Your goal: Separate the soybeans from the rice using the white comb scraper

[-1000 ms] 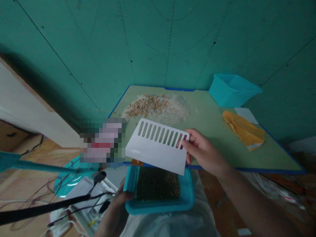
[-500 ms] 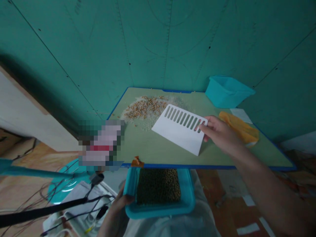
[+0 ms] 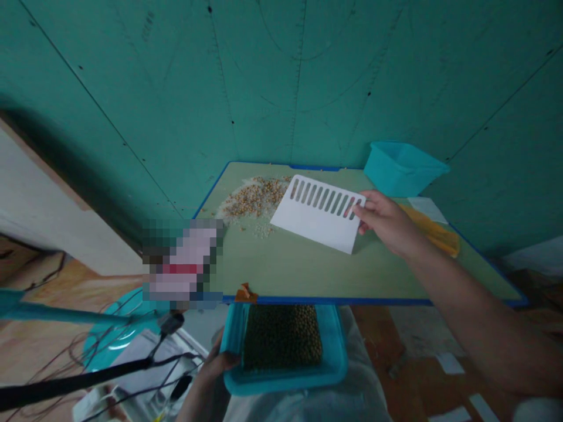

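Pinched by its right end in my right hand (image 3: 380,220), a white slotted scraper (image 3: 314,225) stands tilted over the tabletop. Its left part hides some of a pile of tan beans mixed with pale grains (image 3: 255,198). Below the table's front edge, my left hand (image 3: 222,360) grips the left rim of a teal tray (image 3: 285,384) above my lap. Dark green grains (image 3: 272,337) fill most of that tray, with tan beans (image 3: 310,334) along the right.
The blue-edged table (image 3: 290,275) stands against a green wall. On its right are a teal bin (image 3: 402,170), a yellow cloth (image 3: 435,231) and white paper (image 3: 424,208). Orange tape (image 3: 246,293) sticks at the front edge. Cables and a black bar (image 3: 88,375) lie lower left.
My right hand and the scraper have shifted slightly up and left, toward the wall, and the scraper now covers more of the pile. My left hand still holds the tray.
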A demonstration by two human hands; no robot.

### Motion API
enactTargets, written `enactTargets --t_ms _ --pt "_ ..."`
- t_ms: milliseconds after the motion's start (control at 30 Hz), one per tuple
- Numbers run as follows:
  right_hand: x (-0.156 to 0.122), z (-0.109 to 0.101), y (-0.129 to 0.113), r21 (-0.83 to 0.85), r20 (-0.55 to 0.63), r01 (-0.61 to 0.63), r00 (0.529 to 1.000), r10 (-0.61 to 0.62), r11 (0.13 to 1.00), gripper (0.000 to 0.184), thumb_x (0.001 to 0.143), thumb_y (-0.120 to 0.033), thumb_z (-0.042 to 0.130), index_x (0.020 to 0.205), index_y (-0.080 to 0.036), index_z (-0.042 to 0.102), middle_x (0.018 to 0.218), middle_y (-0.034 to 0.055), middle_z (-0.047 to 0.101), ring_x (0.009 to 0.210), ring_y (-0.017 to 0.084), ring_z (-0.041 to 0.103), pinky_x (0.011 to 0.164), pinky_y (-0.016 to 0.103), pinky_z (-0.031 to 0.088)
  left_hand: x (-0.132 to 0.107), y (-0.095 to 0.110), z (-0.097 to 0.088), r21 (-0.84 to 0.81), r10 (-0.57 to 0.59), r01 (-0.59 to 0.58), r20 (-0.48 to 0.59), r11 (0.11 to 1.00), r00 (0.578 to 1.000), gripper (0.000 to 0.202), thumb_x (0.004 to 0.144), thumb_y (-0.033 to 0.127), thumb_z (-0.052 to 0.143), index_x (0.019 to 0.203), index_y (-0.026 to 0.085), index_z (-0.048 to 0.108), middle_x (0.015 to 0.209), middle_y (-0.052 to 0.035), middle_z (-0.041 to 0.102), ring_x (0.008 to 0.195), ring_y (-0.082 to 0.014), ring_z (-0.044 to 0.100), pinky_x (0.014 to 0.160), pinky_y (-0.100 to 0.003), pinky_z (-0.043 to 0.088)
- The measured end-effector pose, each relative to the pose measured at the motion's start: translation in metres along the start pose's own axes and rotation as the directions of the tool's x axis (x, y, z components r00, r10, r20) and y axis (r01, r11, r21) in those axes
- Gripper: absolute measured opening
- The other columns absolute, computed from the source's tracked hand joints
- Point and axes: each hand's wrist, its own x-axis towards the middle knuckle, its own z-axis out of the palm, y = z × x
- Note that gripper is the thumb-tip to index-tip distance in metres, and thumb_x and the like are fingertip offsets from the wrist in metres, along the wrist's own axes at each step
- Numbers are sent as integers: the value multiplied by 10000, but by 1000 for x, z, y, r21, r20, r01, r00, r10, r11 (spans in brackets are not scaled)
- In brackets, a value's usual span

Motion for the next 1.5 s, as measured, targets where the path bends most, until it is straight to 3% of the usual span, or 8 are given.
enactTargets --t_ms 133,267,500,833,1033,1233,1400,1500 --pt "11 12 -2 -25 76 49 996 -47 998 225 738 -351 610 878 -215 497 750 17 657 570 129 561 412 216 391 -3 2 1 -19 -24 24 4 1000 1000 469 632 153 612 1088 253 655 988 1 750 1130 -308 544 838 -373 481" --pt "13 12 -5 -52 118 40 992 -34 998 202 742 -304 599 892 -207 505 721 7 649 541 117 541 410 212 385 -5 4 2 -23 -25 24 -18 999 1000 511 615 161 629 1115 270 638 1015 7 746 1107 -308 567 819 -363 494" --pt "13 6 -5 -65 60 47 997 -43 997 215 753 -335 585 903 -217 487 739 11 649 576 127 556 426 218 383 -1 5 -2 7 -8 8 -46 1000 999 599 615 155 631 1196 295 594 908 16 778 1029 -313 621 801 -365 506" --pt "13 10 -10 -50 106 42 994 -37 998 262 727 -362 629 899 -211 501 737 11 660 547 120 539 415 215 372 -1 1 -12 -18 1 0 19 1000 1000 613 658 176 605 1253 306 534 1017 27 755 1130 -297 557 859 -358 472" --pt "15 6 -8 -88 38 74 997 -71 993 256 739 -366 611 913 -216 497 750 13 658 552 120 538 431 223 370 0 3 -5 -37 -5 4 -39 999 999 662 604 142 639 1246 276 547 900 -1 775 1064 -327 598 821 -396 495" --pt "17 13 -6 -98 74 86 994 -79 991 243 742 -355 594 916 -219 493 751 11 649 560 125 537 427 223 357 -1 4 -3 -15 18 -19 -31 1000 999 618 620 139 628 1214 300 571 943 23 766 1042 -298 613 824 -357 488" --pt "16 13 -8 -106 109 66 993 -54 992 249 731 -377 612 897 -228 499 740 6 645 544 122 520 428 228 360 -2 4 -2 -24 -5 3 -96 1000 995 654 565 132 650 1199 280 588 846 7 775 979 -329 640 774 -383 510" --pt "14 10 -9 -108 113 52 993 -39 993 256 726 -390 615 888 -229 500 734 5 645 529 118 511 431 234 368 -2 4 -1 -16 13 -14 -77 1000 997 643 552 153 660 1181 278 606 886 -5 775 975 -338 640 773 -388 509"
